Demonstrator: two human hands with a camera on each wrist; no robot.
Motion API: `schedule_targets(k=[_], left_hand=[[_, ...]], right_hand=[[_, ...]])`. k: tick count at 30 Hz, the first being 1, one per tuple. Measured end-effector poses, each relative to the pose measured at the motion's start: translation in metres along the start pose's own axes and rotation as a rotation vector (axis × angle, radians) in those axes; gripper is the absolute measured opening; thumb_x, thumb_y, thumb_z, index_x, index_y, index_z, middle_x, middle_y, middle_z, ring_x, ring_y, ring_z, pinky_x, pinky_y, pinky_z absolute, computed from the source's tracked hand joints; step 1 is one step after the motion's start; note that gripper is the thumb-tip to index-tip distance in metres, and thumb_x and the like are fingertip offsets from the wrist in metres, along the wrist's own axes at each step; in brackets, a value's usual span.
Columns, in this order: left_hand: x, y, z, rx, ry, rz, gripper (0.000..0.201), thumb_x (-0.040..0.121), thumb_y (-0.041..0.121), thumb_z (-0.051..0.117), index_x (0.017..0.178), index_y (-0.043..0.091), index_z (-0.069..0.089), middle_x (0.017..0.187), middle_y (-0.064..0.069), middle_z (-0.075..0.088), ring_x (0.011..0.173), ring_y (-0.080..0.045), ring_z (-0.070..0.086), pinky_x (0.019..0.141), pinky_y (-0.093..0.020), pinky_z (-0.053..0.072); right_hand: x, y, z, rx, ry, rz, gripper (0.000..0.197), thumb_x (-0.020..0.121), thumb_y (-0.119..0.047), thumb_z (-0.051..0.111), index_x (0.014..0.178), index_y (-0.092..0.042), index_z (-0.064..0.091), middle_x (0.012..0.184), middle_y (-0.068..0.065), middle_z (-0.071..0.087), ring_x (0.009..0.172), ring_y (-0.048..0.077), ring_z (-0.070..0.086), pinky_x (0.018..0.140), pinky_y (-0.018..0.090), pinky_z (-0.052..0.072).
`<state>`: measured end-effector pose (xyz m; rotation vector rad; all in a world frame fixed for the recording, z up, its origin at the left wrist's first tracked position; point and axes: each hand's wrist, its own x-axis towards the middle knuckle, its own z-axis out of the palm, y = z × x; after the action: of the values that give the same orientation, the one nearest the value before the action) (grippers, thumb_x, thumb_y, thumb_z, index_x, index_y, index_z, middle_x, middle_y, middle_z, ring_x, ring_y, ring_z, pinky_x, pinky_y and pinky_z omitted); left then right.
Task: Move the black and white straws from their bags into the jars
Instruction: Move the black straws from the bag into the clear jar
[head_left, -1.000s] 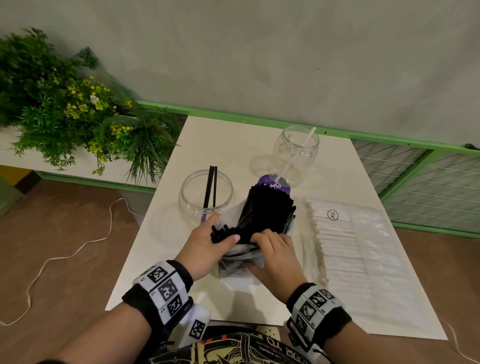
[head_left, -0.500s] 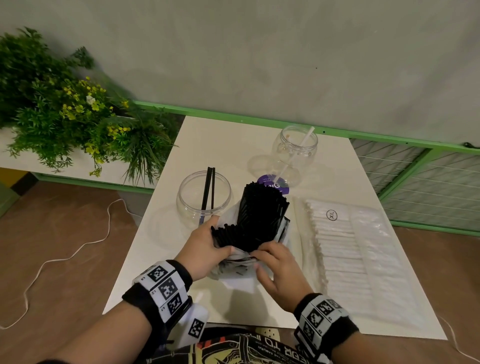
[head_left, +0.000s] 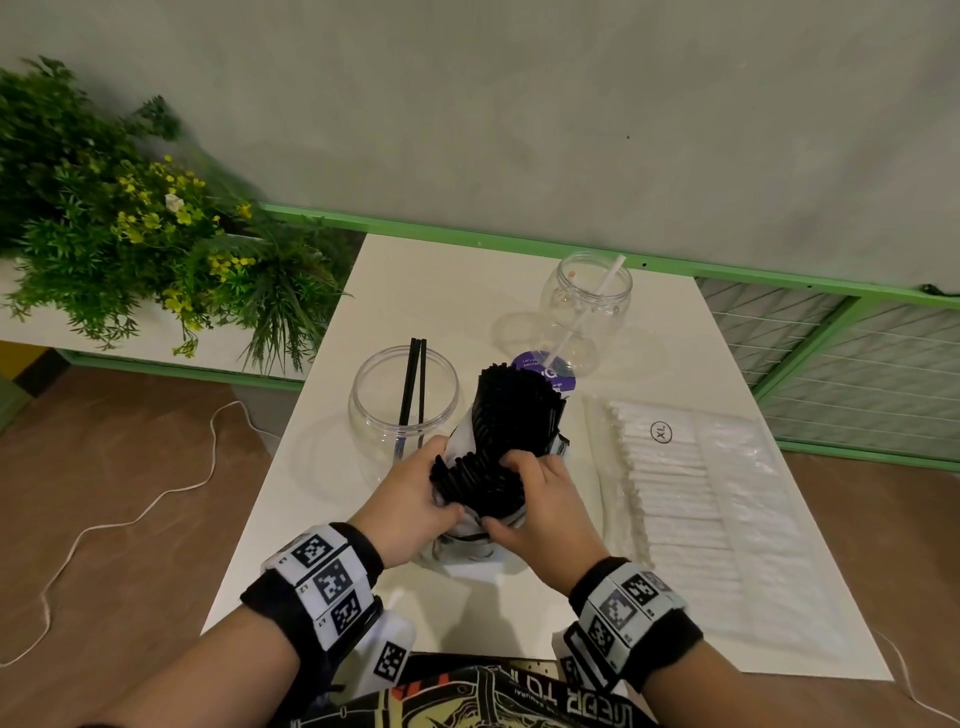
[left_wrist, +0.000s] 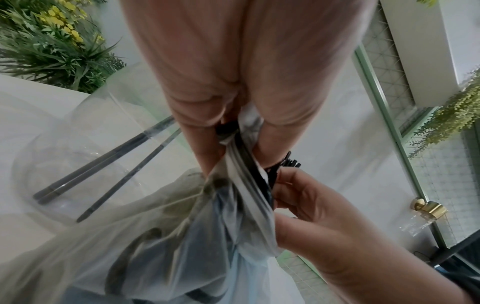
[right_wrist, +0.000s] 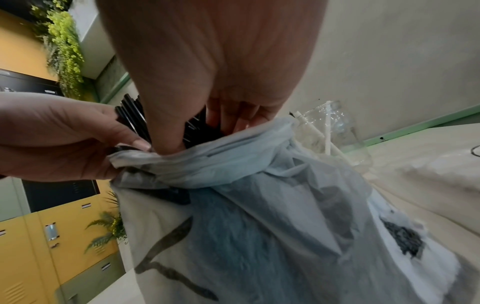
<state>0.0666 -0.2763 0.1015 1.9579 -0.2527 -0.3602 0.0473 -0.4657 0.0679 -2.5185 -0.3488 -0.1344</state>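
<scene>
A bundle of black straws (head_left: 514, 410) sticks up out of a translucent plastic bag (head_left: 467, 545) at the table's near middle. My left hand (head_left: 444, 478) pinches the bag's mouth (left_wrist: 244, 156) on its left side. My right hand (head_left: 506, 493) curls over the straws' near ends, thumb on the bag's rim (right_wrist: 207, 156) and fingers in among the straws (right_wrist: 197, 127). The left clear jar (head_left: 363, 415) holds a few black straws (head_left: 413, 384). The far clear jar (head_left: 618, 306) holds one white straw (head_left: 587, 317). A flat bag of white straws (head_left: 691, 493) lies to the right.
The white table (head_left: 457, 291) ends close to my body and drops to a brown floor on the left. A planter of green plants (head_left: 130, 234) stands at the left, a green rail (head_left: 779, 280) and wire fence at the back right. A white cable (head_left: 130, 519) trails across the floor.
My right hand went down to the bag and came back up onto the straws' near ends. The black bundle now stands more upright. My left hand has hardly moved.
</scene>
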Motion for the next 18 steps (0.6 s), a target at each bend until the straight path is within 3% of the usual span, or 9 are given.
schedule_targets(k=[3,5,9,12,14,16,18], left_hand=[[0.001,0.000,-0.002,-0.004,-0.004,0.002,0.034,0.076,-0.002,0.066,0.101,0.016,0.052,0.091,-0.008,0.067,0.088,-0.019,0.064,0.079,-0.028,0.051],[0.001,-0.001,-0.002,-0.002,-0.001,0.008,0.032,0.077,-0.002,0.066,0.100,0.015,0.052,0.090,-0.007,0.067,0.086,-0.015,0.063,0.074,-0.023,0.050],[0.000,-0.002,-0.003,0.044,0.033,0.012,0.030,0.080,0.002,0.067,0.101,0.020,0.054,0.093,0.001,0.067,0.085,-0.005,0.061,0.073,-0.013,0.045],[0.000,-0.003,-0.003,0.065,0.066,0.009,0.033,0.082,0.005,0.067,0.099,0.028,0.053,0.094,0.006,0.066,0.087,0.001,0.061,0.071,-0.004,0.041],[0.001,-0.002,-0.002,0.061,0.070,0.012,0.035,0.083,0.006,0.067,0.097,0.034,0.051,0.095,0.005,0.067,0.087,0.001,0.061,0.070,-0.003,0.041],[0.001,-0.002,-0.001,0.051,0.065,0.002,0.033,0.084,0.007,0.066,0.102,0.032,0.052,0.095,-0.002,0.069,0.087,-0.015,0.065,0.072,-0.011,0.047],[0.001,-0.002,0.000,0.047,0.049,-0.009,0.029,0.084,0.009,0.065,0.107,0.024,0.055,0.095,-0.011,0.069,0.089,-0.032,0.064,0.080,-0.027,0.052]], right_hand=[[0.007,-0.001,0.004,-0.056,-0.022,0.013,0.050,0.070,-0.038,0.074,0.112,-0.017,0.056,0.096,-0.004,0.064,0.097,0.017,0.044,0.083,0.031,0.045],[0.009,0.000,0.007,-0.058,-0.001,-0.018,0.038,0.068,-0.040,0.072,0.099,-0.020,0.062,0.088,-0.008,0.062,0.087,0.013,0.041,0.078,0.034,0.046],[0.010,0.006,0.003,0.034,0.082,-0.026,0.031,0.069,-0.043,0.059,0.090,-0.020,0.064,0.084,-0.011,0.054,0.084,0.013,0.039,0.076,0.023,0.036],[0.009,0.004,-0.010,0.151,0.154,0.007,0.017,0.075,-0.031,0.064,0.088,-0.026,0.054,0.083,-0.015,0.049,0.084,0.012,0.043,0.074,0.021,0.035],[0.007,0.004,-0.017,0.197,0.214,0.090,0.024,0.079,-0.023,0.069,0.098,-0.025,0.053,0.087,-0.012,0.053,0.085,0.015,0.051,0.075,0.029,0.044],[0.006,0.002,-0.025,0.223,0.287,0.159,0.044,0.082,-0.018,0.070,0.118,-0.026,0.047,0.098,-0.008,0.057,0.091,0.016,0.058,0.081,0.033,0.051],[0.007,0.002,-0.031,0.214,0.393,0.099,0.067,0.080,-0.010,0.072,0.130,-0.034,0.034,0.106,-0.009,0.052,0.094,0.007,0.054,0.082,0.021,0.047]])
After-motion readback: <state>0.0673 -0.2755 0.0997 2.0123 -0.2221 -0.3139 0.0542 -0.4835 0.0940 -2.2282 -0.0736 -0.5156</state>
